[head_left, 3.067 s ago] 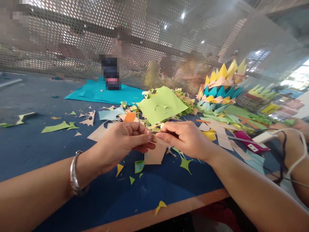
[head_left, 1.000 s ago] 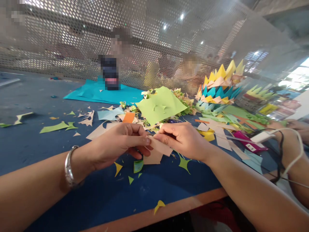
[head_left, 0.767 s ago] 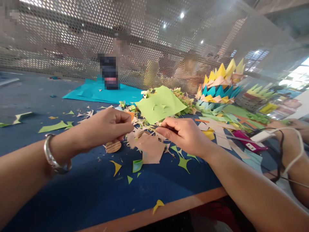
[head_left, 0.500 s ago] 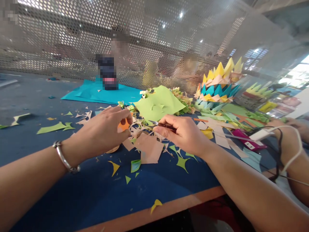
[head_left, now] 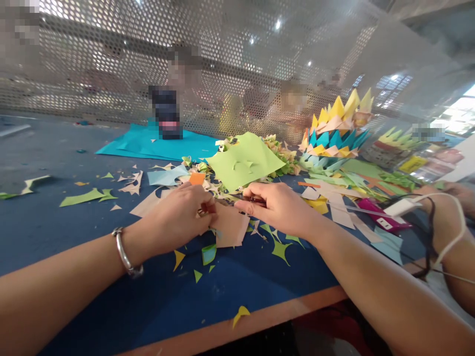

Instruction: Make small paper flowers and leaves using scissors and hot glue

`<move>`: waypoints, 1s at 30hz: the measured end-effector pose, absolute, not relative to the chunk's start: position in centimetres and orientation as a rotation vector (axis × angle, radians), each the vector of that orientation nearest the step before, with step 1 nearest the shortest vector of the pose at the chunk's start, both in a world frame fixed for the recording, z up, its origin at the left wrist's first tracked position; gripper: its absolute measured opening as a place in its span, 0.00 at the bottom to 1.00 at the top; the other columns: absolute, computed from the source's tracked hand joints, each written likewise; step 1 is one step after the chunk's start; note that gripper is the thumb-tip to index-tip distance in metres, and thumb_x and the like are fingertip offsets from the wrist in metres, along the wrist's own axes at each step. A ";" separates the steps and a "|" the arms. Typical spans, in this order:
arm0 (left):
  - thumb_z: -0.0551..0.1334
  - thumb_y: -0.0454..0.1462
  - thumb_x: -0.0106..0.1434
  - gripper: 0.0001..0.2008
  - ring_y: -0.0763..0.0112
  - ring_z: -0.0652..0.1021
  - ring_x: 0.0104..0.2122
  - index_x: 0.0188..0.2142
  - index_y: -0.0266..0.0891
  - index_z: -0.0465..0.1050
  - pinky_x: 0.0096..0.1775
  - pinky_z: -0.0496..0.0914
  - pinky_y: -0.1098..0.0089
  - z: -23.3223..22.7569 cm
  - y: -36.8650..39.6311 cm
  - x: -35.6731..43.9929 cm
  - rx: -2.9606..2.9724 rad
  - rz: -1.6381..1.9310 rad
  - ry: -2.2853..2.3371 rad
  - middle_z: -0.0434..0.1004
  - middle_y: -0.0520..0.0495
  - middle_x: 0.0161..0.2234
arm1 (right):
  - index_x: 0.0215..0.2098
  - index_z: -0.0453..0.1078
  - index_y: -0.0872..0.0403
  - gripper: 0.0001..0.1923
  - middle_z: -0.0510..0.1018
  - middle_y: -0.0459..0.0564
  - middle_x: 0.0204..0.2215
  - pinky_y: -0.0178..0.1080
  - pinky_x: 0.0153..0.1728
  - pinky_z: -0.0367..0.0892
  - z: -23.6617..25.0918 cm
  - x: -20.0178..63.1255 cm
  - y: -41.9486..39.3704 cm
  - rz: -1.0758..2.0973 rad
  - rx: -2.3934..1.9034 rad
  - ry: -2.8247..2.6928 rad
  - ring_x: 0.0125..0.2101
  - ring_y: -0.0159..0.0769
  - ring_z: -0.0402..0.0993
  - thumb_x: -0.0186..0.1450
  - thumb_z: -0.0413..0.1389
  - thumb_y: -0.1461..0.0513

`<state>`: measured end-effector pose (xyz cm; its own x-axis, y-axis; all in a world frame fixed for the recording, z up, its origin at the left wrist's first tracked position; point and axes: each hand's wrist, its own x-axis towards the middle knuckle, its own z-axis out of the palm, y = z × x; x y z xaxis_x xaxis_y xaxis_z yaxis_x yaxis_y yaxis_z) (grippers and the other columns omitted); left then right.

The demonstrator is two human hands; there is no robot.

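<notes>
My left hand [head_left: 181,212], with a silver bangle at its wrist, is closed with thumb and fingers pinching the left edge of a pale pink piece of paper [head_left: 230,226]. My right hand [head_left: 276,203] lies just right of that paper, its fingers wrapped round small dark scissors [head_left: 259,200]. Most of the scissors is hidden by the fingers. Behind both hands a light green sheet [head_left: 243,160] with small curved cuts rests on a heap of folded paper pieces [head_left: 284,151].
Bright blue sheets [head_left: 133,143] lie at the back left. A tiered folded-paper model [head_left: 336,133] stands at the back right. Paper scraps [head_left: 280,251] cover the blue table [head_left: 148,301]. At right are a magenta power strip [head_left: 384,215], cables and another person's arm [head_left: 451,242].
My left hand has moved right and slightly down, from the scraps onto the pale pink paper, and now pinches it. My right hand has barely moved, still holding the scissors.
</notes>
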<state>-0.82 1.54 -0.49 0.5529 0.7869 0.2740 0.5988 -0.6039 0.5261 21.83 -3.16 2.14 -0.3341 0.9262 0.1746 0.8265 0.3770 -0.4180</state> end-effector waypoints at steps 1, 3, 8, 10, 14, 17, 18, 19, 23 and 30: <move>0.64 0.41 0.58 0.07 0.57 0.73 0.34 0.25 0.44 0.76 0.35 0.62 0.63 -0.3 1.6 -1.0 2.370 0.709 1.168 0.77 0.45 0.29 | 0.28 0.67 0.53 0.20 0.65 0.41 0.18 0.35 0.23 0.50 2.1 21.8 -3.1 0.349 -1.551 -2.285 0.20 0.29 0.60 0.70 0.55 0.48; 0.64 0.43 0.60 0.09 0.60 0.73 0.31 0.27 0.43 0.76 0.32 0.61 0.64 0.1 1.8 -1.3 2.247 0.726 1.250 0.77 0.46 0.29 | 0.27 0.65 0.53 0.20 0.65 0.41 0.18 0.35 0.23 0.49 2.1 21.7 -3.1 0.341 -1.597 -2.327 0.20 0.29 0.60 0.69 0.57 0.48; 0.67 0.47 0.59 0.12 0.67 0.71 0.28 0.28 0.41 0.74 0.32 0.62 0.67 0.6 1.8 -1.2 1.791 0.916 1.234 0.75 0.50 0.26 | 0.28 0.67 0.54 0.17 0.72 0.45 0.22 0.36 0.24 0.50 2.0 21.3 -3.2 0.371 -1.634 -2.450 0.23 0.31 0.66 0.69 0.58 0.53; 0.69 0.45 0.57 0.12 0.68 0.73 0.30 0.28 0.40 0.74 0.35 0.65 0.67 0.5 1.5 -0.8 1.599 0.954 1.114 0.75 0.50 0.27 | 0.31 0.69 0.54 0.14 0.75 0.47 0.25 0.36 0.24 0.51 1.9 21.2 -3.3 0.328 -1.627 -2.504 0.25 0.33 0.70 0.70 0.58 0.54; 0.73 0.39 0.53 0.10 0.69 0.75 0.32 0.30 0.39 0.74 0.40 0.68 0.68 0.5 0.9 -0.1 1.295 0.932 0.957 0.76 0.51 0.29 | 0.35 0.71 0.54 0.12 0.79 0.50 0.28 0.37 0.24 0.51 1.6 21.3 -3.7 0.082 -1.660 -2.545 0.28 0.37 0.74 0.70 0.58 0.54; 0.73 0.37 0.52 0.11 0.72 0.75 0.32 0.34 0.38 0.75 0.39 0.68 0.69 0.5 0.6 0.0 1.160 0.901 0.911 0.77 0.52 0.31 | 0.37 0.71 0.55 0.11 0.80 0.50 0.30 0.37 0.24 0.53 1.2 21.4 -3.9 -0.176 -1.544 -2.501 0.29 0.38 0.75 0.69 0.60 0.55; 0.73 0.37 0.52 0.12 0.72 0.75 0.32 0.35 0.38 0.76 0.39 0.68 0.70 0.6 0.5 0.0 1.140 0.892 0.908 0.78 0.51 0.32 | 0.39 0.72 0.55 0.10 0.80 0.50 0.31 0.38 0.25 0.55 1.1 21.4 -4.0 -0.248 -1.461 -2.471 0.30 0.37 0.75 0.70 0.59 0.55; 0.73 0.37 0.52 0.12 0.72 0.75 0.33 0.36 0.38 0.76 0.38 0.68 0.70 0.6 0.4 0.0 1.129 0.884 0.912 0.78 0.51 0.34 | 0.40 0.72 0.55 0.10 0.80 0.50 0.32 0.38 0.27 0.57 1.0 21.4 -4.0 -0.307 -1.371 -2.439 0.30 0.37 0.75 0.71 0.58 0.56; 0.73 0.38 0.53 0.15 0.68 0.77 0.38 0.40 0.39 0.77 0.40 0.68 0.68 0.7 -0.2 0.1 1.141 0.848 0.951 0.80 0.49 0.37 | 0.45 0.73 0.57 0.09 0.81 0.52 0.36 0.38 0.31 0.64 0.9 21.0 -4.4 -0.451 -1.078 -2.345 0.32 0.36 0.77 0.74 0.53 0.61; 0.74 0.40 0.50 0.15 0.65 0.78 0.36 0.38 0.40 0.80 0.43 0.69 0.65 0.7 -0.9 0.5 1.226 0.759 0.888 0.82 0.49 0.34 | 0.46 0.74 0.56 0.10 0.82 0.54 0.40 0.37 0.34 0.68 0.7 20.8 -4.1 -0.483 -0.928 -2.361 0.39 0.36 0.78 0.74 0.51 0.65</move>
